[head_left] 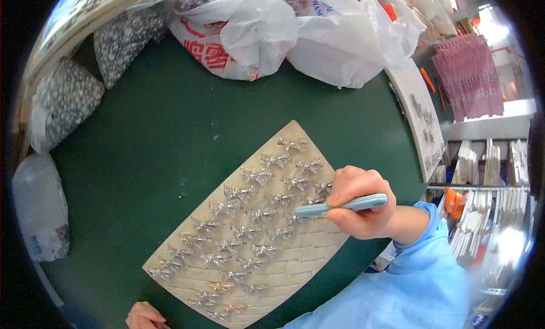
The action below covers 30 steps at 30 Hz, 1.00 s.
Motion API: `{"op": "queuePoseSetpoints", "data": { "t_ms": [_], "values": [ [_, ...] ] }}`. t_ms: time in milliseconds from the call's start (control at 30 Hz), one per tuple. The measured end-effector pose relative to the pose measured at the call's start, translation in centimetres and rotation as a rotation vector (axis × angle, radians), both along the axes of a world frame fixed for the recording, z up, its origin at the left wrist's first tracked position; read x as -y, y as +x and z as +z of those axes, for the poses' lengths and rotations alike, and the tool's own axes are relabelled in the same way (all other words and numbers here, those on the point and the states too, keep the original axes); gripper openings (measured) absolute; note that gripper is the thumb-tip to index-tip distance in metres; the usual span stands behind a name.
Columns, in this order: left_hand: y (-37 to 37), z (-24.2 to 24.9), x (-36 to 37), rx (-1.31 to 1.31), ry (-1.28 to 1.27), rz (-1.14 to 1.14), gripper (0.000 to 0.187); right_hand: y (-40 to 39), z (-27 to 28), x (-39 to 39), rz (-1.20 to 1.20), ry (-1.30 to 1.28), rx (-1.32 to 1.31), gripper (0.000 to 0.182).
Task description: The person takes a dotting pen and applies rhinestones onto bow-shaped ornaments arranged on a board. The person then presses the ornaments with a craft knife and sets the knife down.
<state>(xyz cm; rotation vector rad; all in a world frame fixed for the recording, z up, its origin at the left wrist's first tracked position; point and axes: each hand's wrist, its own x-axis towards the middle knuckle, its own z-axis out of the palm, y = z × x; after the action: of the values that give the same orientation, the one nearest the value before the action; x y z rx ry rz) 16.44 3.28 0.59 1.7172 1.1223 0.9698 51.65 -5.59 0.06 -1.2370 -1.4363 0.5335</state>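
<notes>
My right hand (363, 207) is closed around a slim light blue tool (360, 203), which looks like a small brush with a holed, rounded handle end. Its far end lies over the right side of a pale slotted board (272, 292), among silvery bow-shaped ornaments (256, 175). These bows sit in slanting rows, and two pinkish ones (221, 286) are near the lower edge. At the bottom of the view, my left hand (145, 316) rests on the table left of the board, its visible fingers curled together; part of it is cut off.
White plastic bags (244, 39) stand along the back of the green table (125, 187). Clear bags of glittery pieces (65, 101) line the left edge. Another board with ornaments (417, 119) lies at right, near an orange pen-like item (427, 80). Shelves with stacked white boards (477, 215) are beyond.
</notes>
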Motion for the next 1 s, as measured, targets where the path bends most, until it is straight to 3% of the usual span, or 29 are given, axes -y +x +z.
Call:
{"op": "queuePoseSetpoints", "data": {
  "t_ms": [1000],
  "values": [
    [0.55, 0.26, 0.24, -0.009, -0.002, 0.003, 0.029, -0.22, 0.44, -0.33, 0.020, -0.105, 0.009, 0.020]
  ]
}}
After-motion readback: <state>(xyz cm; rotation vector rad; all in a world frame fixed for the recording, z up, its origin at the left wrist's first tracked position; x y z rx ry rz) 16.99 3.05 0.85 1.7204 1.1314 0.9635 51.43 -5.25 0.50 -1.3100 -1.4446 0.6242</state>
